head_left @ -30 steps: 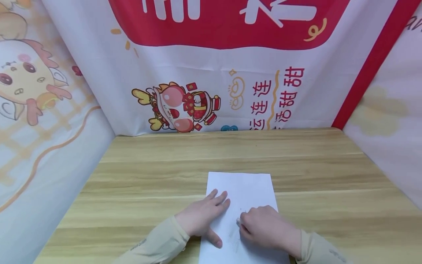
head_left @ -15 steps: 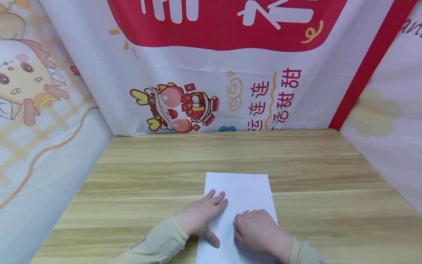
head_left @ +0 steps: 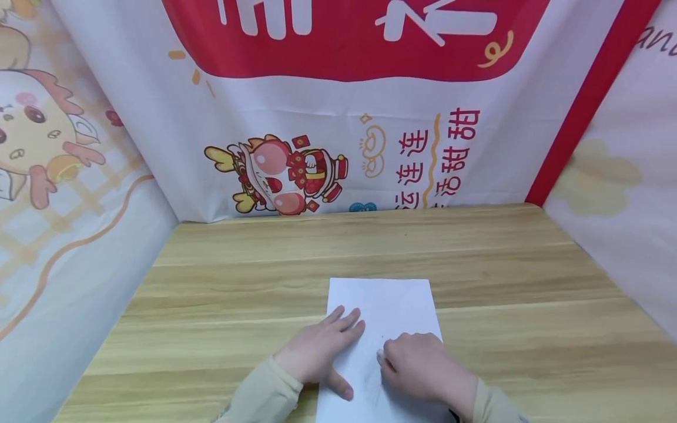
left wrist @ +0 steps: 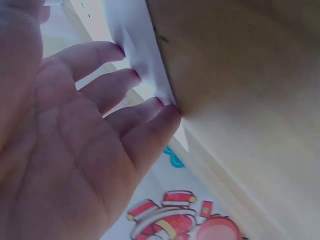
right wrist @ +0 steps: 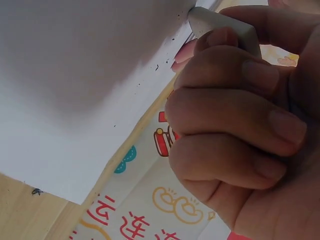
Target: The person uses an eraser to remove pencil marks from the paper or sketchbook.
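A sheet of white paper [head_left: 388,299] lies on the wooden table with faint grey smudges [head_left: 374,382] near its middle. My left hand [head_left: 319,351] rests on the paper's left side, fingers spread and thumb apart. In the left wrist view, the fingertips of the left hand [left wrist: 75,135] meet the sheet near its edge. My right hand [head_left: 420,364] pinches a whitish eraser [right wrist: 220,25] between thumb and index finger, the other fingers curled into the palm. One corner of the eraser is against the paper, and small dark crumbs [right wrist: 157,67] lie nearby.
The wooden tabletop [head_left: 238,282] surrounds the sheet. A printed white and red cloth [head_left: 317,106] hangs behind the table's back edge, with patterned cloth [head_left: 79,264] on the left and another cloth [head_left: 624,235] on the right. A dark crumb [right wrist: 37,191] lies beside the paper.
My right hand has shifted slightly down and left with the eraser, then back up. Dark specks by the smudges look fewer. The left hand keeps its place on the paper.
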